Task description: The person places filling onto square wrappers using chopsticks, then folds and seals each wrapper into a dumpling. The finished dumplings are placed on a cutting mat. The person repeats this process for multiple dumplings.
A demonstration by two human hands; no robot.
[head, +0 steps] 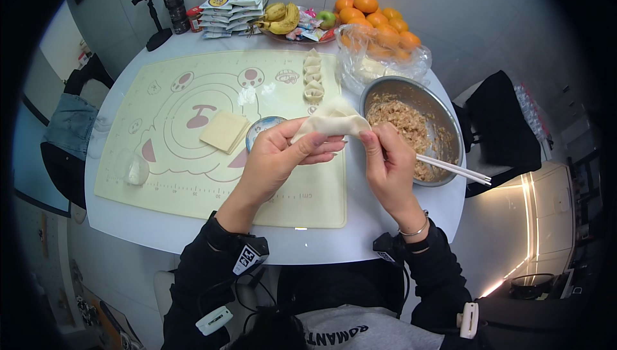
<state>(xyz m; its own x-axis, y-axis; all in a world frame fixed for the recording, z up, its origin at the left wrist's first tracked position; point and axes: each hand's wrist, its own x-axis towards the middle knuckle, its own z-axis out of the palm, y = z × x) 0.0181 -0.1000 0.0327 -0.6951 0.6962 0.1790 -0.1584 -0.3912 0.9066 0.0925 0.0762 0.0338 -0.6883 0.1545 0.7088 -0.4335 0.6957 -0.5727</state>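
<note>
A folded wonton [332, 121] of pale dough is held up between my two hands, above the mat's right edge. My left hand [294, 145] grips its left end, thumb in front and fingers beneath. The right corner is pinched between thumb and forefinger of my right hand [388, 157]. White chopsticks [455, 169] stick out past my right hand, over the bowl's rim; I cannot tell whether the hand holds them. Behind that hand stands a metal bowl [450, 123] with minced filling [400, 116]. A small patterned dish [265, 126] is partly hidden by my left hand.
On the pale silicone mat [299, 205] lie stacked square wrappers [224, 132], a row of finished wontons [313, 78] and a whitish lump [137, 169]. Along the back are a phone stand [155, 22], stacked packets [234, 13], a fruit plate [308, 39], oranges [376, 15] and a plastic bag [385, 61].
</note>
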